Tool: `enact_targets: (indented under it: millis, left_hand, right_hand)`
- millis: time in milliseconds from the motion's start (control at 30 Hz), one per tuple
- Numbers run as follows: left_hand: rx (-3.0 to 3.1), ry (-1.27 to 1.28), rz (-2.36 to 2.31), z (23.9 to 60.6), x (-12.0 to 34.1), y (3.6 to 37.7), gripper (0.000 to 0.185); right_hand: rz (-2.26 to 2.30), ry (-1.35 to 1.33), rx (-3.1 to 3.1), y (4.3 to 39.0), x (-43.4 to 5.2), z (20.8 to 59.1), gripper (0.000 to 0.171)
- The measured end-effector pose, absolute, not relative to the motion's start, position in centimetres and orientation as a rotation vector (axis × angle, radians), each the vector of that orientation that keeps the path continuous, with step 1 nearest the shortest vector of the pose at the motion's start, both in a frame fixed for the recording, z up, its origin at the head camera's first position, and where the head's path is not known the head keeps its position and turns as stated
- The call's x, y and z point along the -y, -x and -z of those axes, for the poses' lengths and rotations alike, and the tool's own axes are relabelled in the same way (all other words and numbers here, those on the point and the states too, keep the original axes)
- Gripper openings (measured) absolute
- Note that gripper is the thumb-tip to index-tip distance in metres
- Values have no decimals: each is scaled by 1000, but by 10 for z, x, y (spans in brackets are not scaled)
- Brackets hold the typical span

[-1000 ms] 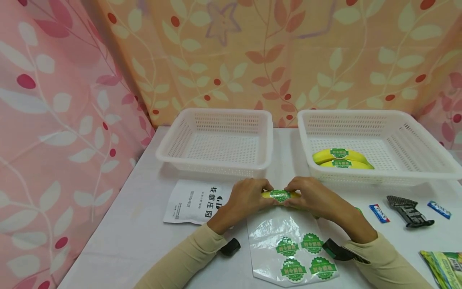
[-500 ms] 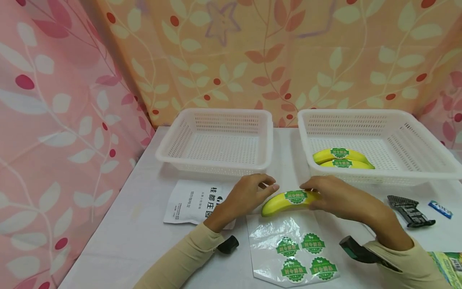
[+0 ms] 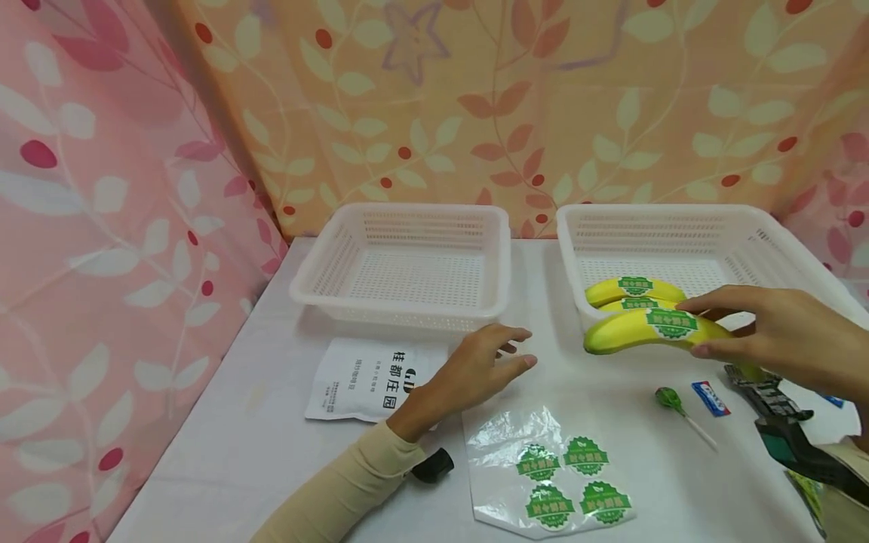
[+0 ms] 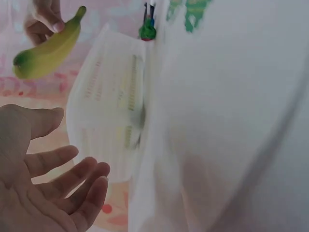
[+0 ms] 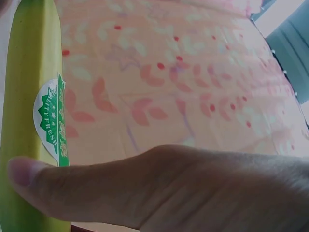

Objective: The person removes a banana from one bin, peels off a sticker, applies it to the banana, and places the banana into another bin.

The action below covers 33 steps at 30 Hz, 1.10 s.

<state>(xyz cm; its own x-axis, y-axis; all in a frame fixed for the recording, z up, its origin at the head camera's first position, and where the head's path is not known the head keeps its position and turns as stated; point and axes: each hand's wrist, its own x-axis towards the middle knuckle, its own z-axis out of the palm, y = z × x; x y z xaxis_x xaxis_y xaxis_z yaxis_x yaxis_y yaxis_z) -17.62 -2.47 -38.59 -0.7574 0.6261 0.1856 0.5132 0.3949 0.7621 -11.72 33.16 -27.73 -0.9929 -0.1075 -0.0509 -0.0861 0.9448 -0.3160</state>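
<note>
A labelled banana (image 3: 645,330) is pinched by the right hand (image 3: 787,335) just before the right basket (image 3: 787,260), where two labelled bananas (image 3: 634,294) already lie. The left hand (image 3: 475,369), its grip spread and holding nothing, is seen left of that basket; four stickers remain on the sheet (image 3: 553,475), so the placing is judged unfinished.

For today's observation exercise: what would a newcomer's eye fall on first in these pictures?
First, the yellow banana with its green sticker, held in the air by the right hand at the front rim of the right basket, where two stickered bananas lie. Next, the sheet of green stickers on the table, near the left hand.
</note>
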Motion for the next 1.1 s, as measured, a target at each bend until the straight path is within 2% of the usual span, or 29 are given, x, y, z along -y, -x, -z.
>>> enact_targets:
  millis: [233, 667, 967, 1100]
  left_hand:
    - [-2489, -1070, -1343, 371, -4, 178, 55]
    - [-2497, -918, -1364, 361, -59, 212, 84]
    - [-2501, -910, -1398, 370, -70, 225, 78]
    - [-2485, -910, -1403, 372, -69, 225, 78]
  right_hand:
    - [507, 67, -3089, 118, -345, 275, 69]
    - [523, 33, -3021, 126, -355, 282, 78]
    - [543, 41, -3036, 132, -358, 289, 81]
    - [525, 19, -3041, 136, -357, 285, 77]
